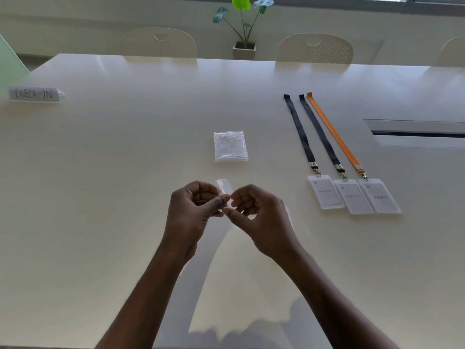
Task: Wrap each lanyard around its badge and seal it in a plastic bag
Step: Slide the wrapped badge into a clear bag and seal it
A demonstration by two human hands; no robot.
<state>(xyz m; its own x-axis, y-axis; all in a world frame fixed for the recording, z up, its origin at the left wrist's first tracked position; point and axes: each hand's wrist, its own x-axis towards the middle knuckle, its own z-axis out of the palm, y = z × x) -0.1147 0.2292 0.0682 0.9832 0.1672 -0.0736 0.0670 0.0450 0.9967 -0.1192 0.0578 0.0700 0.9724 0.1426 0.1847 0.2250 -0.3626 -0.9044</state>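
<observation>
Nothing is wrapped or sealed yet: one bag (pixel 224 187) is pinched, apparently at its mouth, by the curled fingers of left hand (pixel 198 210) and right hand (pixel 259 217), spare bags (pixel 230 146) are stacked at 12 o'clock, and three lanyards (pixel 320 132) with badges (pixel 354 196) are laid flat at 2.

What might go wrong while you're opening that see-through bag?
1. The thin plastic bag is pinched between the left hand and right hand, so it might slip out or tear if pulled hard.
2. The three badges lie right beside each other, with their lanyards close together, so grabbing one may drag its neighbour.
</observation>
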